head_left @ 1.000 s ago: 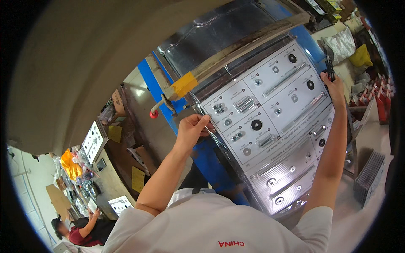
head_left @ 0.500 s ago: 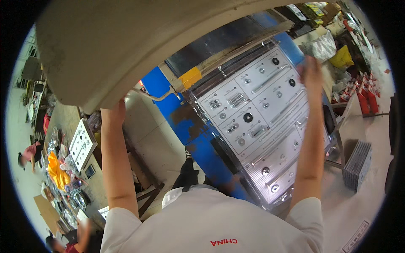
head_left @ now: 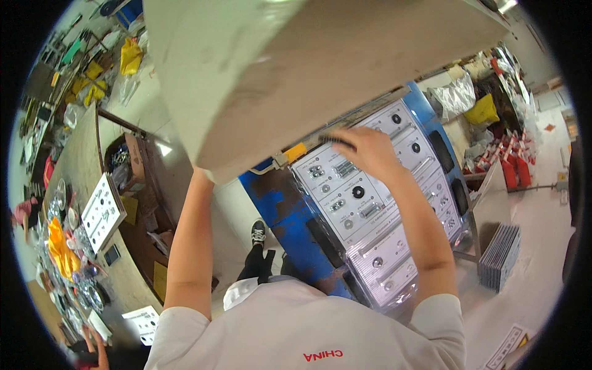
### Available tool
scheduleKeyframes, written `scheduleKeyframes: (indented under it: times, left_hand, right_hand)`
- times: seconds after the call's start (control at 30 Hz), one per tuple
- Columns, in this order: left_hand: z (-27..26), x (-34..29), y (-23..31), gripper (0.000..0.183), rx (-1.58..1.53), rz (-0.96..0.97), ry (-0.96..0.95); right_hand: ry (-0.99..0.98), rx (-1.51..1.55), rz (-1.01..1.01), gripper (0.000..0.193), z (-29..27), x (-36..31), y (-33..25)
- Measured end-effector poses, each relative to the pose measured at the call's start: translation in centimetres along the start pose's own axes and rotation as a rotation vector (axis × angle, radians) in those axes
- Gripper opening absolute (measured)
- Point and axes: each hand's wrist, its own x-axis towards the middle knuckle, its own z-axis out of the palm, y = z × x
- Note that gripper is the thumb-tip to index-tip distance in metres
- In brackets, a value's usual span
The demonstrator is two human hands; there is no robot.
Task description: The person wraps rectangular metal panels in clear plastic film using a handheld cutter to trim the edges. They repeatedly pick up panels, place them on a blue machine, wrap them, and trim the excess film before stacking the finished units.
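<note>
A big beige machine cover [head_left: 246, 80] hangs over the work in front of me. At its lower corner is my left hand [head_left: 203, 176], its fingers hidden behind the edge. Below lies a white printed panel [head_left: 385, 217] under clear plastic film, with small metal fittings and black discs showing on it. My right hand [head_left: 369, 151] is above the panel's far part, fingers bent toward the left. A dark curved strip [head_left: 338, 142] shows at these fingers; its kind is unclear.
The blue machine bed [head_left: 271, 206], worn in patches, supports the panel. A stack of grey sheets [head_left: 500, 256] stands on the floor at right. On the left, a bench [head_left: 126, 271] holds a white panel [head_left: 102, 214] and an orange bag [head_left: 62, 250]. Other people are at the far left.
My right hand has moved left from the panel's far right edge. The beige cover sits lower and further right over the bed, and my left hand has shifted right with it.
</note>
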Motion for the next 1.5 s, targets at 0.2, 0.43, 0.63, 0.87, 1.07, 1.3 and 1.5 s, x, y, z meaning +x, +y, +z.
scheduleKeyframes:
  times: [0.2, 0.43, 0.63, 0.87, 1.07, 1.3, 1.5]
  left_hand:
    - [-4.3, 0.3, 3.1, 0.031, -0.392, -0.429, -0.125]
    - [-10.7, 3.5, 7.0, 0.032, -0.245, -0.425, -0.181]
    - [-11.1, 2.5, 8.0, 0.036, -0.269, -0.405, -0.195]
    - [-9.6, 3.7, 8.3, 0.043, -0.294, -0.372, -0.148]
    - [-8.6, 4.2, 8.2, 0.049, -0.370, -0.476, -0.135]
    - [-2.5, 3.0, 1.8, 0.034, -1.476, -0.882, 0.097]
    - [10.9, 1.6, -7.5, 0.033, -0.924, -1.059, 0.068]
  right_hand:
    - [0.039, -0.233, -0.370, 0.029, 1.9, -0.4, -2.0]
    - [-0.128, -0.504, -0.161, 0.036, 0.3, -1.0, 7.9]
    - [-0.146, -0.839, 0.048, 0.033, -6.7, 0.2, 25.0]
    - [-0.220, -0.968, 0.605, 0.031, -4.5, -3.6, 26.4]
    - [0.007, -0.079, 1.077, 0.041, -5.0, -4.4, 16.7]
    - [0.039, 1.209, 1.073, 0.035, 2.3, -3.9, -7.0]
    - [-0.693, 1.243, 0.778, 0.042, 3.1, -3.5, -21.0]
